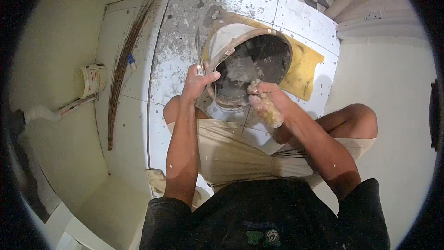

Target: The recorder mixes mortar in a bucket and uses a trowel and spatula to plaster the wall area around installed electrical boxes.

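Note:
A round dark bucket (270, 53) leans toward me, grey wet residue on its inner wall and a smeared pale rim. My left hand (196, 82) is closed at the rim's left side, its thumb along the edge. From the same hand a thin metal-bladed trowel (198, 48), seen nearly edge-on, points away from me. My right hand (273, 102) grips a dirty yellowish rag (273, 115) at the near right edge of the bucket's mouth. Whether that is cloth or sponge is hard to tell. The fingers are coated in pale paste.
Beneath the bucket lies a yellow board (303, 71) on white tiles. A stick broom (125, 74) rests along the left, near a blue-handled brush (132, 61) and a white tub (91, 80) beside a pipe (41, 113). Mortar crumbs cover the grey strip (178, 23). My bent knees flank the bucket.

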{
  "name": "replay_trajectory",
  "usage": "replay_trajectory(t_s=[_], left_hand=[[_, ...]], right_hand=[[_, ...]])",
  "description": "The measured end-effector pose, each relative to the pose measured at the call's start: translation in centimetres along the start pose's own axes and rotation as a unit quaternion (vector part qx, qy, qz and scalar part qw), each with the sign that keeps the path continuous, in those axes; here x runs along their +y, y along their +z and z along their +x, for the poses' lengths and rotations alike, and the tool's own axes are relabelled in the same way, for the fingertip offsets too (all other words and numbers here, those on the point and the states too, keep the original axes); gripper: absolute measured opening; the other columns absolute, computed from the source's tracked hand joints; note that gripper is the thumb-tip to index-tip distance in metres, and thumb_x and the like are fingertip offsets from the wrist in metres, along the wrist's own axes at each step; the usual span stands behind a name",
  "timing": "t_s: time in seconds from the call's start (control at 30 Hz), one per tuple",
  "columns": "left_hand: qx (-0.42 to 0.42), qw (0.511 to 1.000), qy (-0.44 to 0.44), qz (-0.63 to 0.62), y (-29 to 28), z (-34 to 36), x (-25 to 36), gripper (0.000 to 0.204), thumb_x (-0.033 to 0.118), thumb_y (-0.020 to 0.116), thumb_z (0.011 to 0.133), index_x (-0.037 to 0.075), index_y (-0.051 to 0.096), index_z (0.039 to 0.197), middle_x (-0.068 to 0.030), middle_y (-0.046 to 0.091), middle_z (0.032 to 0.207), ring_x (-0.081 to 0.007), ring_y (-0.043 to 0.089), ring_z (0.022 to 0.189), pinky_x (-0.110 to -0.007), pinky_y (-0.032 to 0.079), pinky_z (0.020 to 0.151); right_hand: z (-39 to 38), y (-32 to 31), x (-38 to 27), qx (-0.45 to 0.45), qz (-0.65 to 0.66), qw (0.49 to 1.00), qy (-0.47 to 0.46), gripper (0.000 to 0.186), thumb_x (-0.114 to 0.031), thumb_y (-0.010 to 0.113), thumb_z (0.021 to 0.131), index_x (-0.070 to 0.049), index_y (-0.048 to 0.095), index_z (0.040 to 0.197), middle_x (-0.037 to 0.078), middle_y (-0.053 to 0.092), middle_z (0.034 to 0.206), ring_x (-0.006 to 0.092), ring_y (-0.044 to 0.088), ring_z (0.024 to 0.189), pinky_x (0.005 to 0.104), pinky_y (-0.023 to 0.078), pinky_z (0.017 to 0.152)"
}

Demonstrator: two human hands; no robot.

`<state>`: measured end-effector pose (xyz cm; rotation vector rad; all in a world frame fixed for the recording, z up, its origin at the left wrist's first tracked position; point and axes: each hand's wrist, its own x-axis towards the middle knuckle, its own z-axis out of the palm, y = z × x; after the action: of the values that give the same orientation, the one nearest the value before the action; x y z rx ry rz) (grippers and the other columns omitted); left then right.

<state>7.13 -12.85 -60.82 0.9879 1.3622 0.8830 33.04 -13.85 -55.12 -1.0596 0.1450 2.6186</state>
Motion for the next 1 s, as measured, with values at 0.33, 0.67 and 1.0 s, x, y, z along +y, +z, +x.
replay_trajectory(t_s=[0.33,0.67,1.0], left_hand=[[0.046,0.996,0.022,-0.076,-0.2,0.3,-0.9,0.030,0.033,0.076,0.078,0.006,0.064,0.081,0.0040,0.055,0.072,-0.0087,0.048,0.068,-0.027,0.040,0.064],[0.056,0.997,0.021,-0.058,1.3,-0.3,-0.6,0.030,0.030,0.070,0.082,0.001,0.066,0.088,0.0024,0.059,0.078,-0.0092,0.051,0.074,-0.028,0.043,0.069],[0.161,0.980,0.008,-0.114,-0.4,0.5,-1.4,0.032,0.033,0.065,0.087,0.001,0.065,0.089,0.0003,0.060,0.080,-0.0103,0.053,0.072,-0.029,0.044,0.067]], right_hand=[[-1.3,-0.2,-0.2,0.212,-0.371,0.904,-0.017,0.017,-0.016,0.056,0.081,0.001,0.058,0.081,0.010,0.054,0.062,0.0214,0.052,0.048,0.0371,0.046,0.041],[2.4,1.8,4.2,0.117,-0.190,0.975,-0.006,0.021,-0.022,0.062,0.083,-0.006,0.055,0.094,0.007,0.054,0.069,0.0197,0.050,0.044,0.0383,0.046,0.039],[-0.3,0.5,2.5,-0.072,-0.043,0.996,-0.033,0.018,-0.021,0.052,0.086,-0.012,0.051,0.101,0.007,0.053,0.068,0.0186,0.044,0.044,0.0362,0.039,0.037]])
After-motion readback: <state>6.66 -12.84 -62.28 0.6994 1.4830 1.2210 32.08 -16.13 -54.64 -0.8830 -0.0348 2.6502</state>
